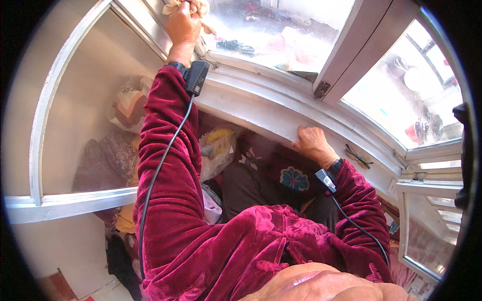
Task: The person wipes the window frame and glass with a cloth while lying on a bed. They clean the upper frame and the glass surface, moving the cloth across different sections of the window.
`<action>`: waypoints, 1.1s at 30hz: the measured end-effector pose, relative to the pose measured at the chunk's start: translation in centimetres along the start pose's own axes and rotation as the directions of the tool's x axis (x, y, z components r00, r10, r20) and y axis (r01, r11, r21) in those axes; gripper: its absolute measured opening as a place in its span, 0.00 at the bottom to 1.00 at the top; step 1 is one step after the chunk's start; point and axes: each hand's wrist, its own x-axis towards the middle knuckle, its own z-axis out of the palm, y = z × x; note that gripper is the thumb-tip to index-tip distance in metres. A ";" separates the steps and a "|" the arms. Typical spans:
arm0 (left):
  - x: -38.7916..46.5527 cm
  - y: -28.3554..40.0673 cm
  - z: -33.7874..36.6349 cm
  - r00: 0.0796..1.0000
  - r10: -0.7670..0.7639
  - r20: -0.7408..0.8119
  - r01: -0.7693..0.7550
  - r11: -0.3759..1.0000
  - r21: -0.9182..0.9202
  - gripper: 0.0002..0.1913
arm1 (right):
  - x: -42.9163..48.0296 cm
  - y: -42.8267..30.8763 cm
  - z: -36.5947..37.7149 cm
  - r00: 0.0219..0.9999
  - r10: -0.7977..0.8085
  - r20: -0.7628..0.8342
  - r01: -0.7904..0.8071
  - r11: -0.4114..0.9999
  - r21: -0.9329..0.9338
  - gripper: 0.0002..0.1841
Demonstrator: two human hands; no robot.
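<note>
A crumpled beige cloth (201, 9) is bunched in my left hand (183, 28), up against the white window frame (150, 22) at the top left. Beside that hand is a dirty, hazy window pane (271, 34). My right hand (314, 145) rests with curled fingers at the inner edge of the white windowsill (260, 111); no object shows in it. A pair of eyeglasses (357, 157) lies on the sill to the right of it.
An inner glazed panel (94, 113) stands close on the left. Below the sill are a clear plastic bag with yellow things (218, 145) and a dark flowered cloth (293, 178). A small window sash (421, 225) stands open at the right. Cables run along both sleeves.
</note>
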 end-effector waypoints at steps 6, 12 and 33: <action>-6.5 -1.2 3.3 0.975 -0.180 0.132 0.177 0.984 0.032 0.10 | 0.3 0.3 0.6 1.000 -0.001 -0.001 0.001 1.000 -0.009 0.22; -10.7 -0.9 4.3 0.941 -0.293 0.170 0.296 0.955 0.010 0.09 | 0.3 0.6 1.0 1.000 0.005 -0.004 -0.005 1.000 0.001 0.22; -9.8 5.4 2.9 0.940 -0.199 0.278 0.264 0.940 -0.218 0.11 | -0.5 0.0 0.7 0.996 -0.003 -0.089 0.003 1.000 -0.005 0.22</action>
